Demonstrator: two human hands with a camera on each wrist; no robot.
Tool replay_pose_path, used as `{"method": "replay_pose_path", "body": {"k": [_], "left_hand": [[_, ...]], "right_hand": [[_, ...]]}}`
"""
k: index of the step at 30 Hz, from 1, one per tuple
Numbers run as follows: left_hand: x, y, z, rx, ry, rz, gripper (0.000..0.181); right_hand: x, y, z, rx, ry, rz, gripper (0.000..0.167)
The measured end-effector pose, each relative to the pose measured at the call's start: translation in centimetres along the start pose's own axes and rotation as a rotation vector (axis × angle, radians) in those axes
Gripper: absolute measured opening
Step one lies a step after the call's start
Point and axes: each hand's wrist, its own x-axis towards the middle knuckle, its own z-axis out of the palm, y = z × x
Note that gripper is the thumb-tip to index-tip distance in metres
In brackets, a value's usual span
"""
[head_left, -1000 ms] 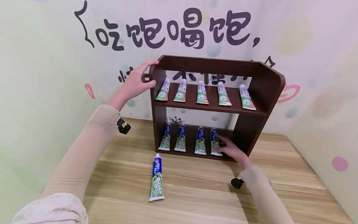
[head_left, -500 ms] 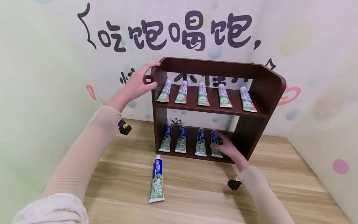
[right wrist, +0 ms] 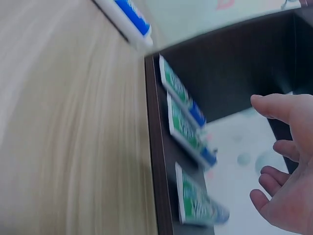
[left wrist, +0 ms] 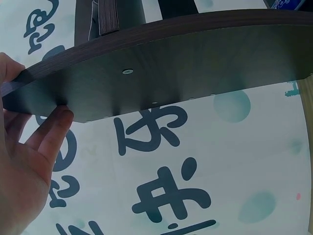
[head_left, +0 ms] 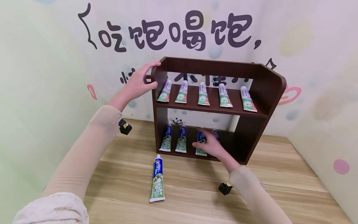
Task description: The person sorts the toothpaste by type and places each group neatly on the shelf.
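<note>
My left hand [head_left: 139, 81] grips the upper left side panel of a dark brown two-tier shelf [head_left: 212, 111]; in the left wrist view its fingertips [left wrist: 63, 115] press the panel's outer face. In front of the lower tier hovers my right hand [head_left: 211, 144], fingers apart and holding nothing. It partly covers a blue-green toothpaste tube [head_left: 200, 151] and hides much of the rightmost tube [head_left: 215, 133]. Two similar tubes, one toothpaste tube [head_left: 166, 138] and another tube [head_left: 181, 139], lie to the left. In the right wrist view the hand [right wrist: 288, 161] appears apart from the tubes.
Several white-green toothpaste tubes [head_left: 204, 95] lie in a row on the upper tier. One more blue-green toothpaste tube [head_left: 157, 179] lies on the wooden table [head_left: 190, 193] in front of the shelf. A printed wall [head_left: 112, 18] stands close behind.
My right hand has left the rightmost lower tube and moved left to the tube beside it. My left hand has stayed on the shelf's side panel.
</note>
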Motion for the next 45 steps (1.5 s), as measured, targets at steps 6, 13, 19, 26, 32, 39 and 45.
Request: {"method": "replay_pose_path", "body": {"k": [6,13,19,26,32,39,45], "left_hand": [[0.1,0.0,0.0,-0.002,0.003,0.001,0.063],[0.1,0.0,0.0,0.002,0.001,-0.004,0.063],[0.1,-0.1,0.1,-0.016,0.006,-0.003,0.063],[0.1,-0.1,0.1,-0.019,0.006,-0.012,0.062],[0.0,-0.1,0.1,-0.028,0.003,-0.009,0.062],[-0.1,-0.1,0.1,-0.040,-0.003,-0.019,0.062],[0.0,-0.2,0.0,-0.057,-0.002,0.007,0.062]], "right_hand": [[-0.1,-2.6,1.4,0.011,0.001,-0.018,0.077],[0.0,-4.5,2.5,0.009,0.024,-0.085,0.074],[0.0,-5.8,3.4,0.027,0.034,-0.093,0.074],[-0.2,-7.6,4.8,0.086,0.024,-0.086,0.073],[-0.6,-8.4,6.6,0.110,0.040,-0.084,0.073],[-1.2,-8.9,8.5,0.074,0.048,-0.077,0.075],[-1.9,-8.7,10.3,0.029,0.016,-0.041,0.079]]}}
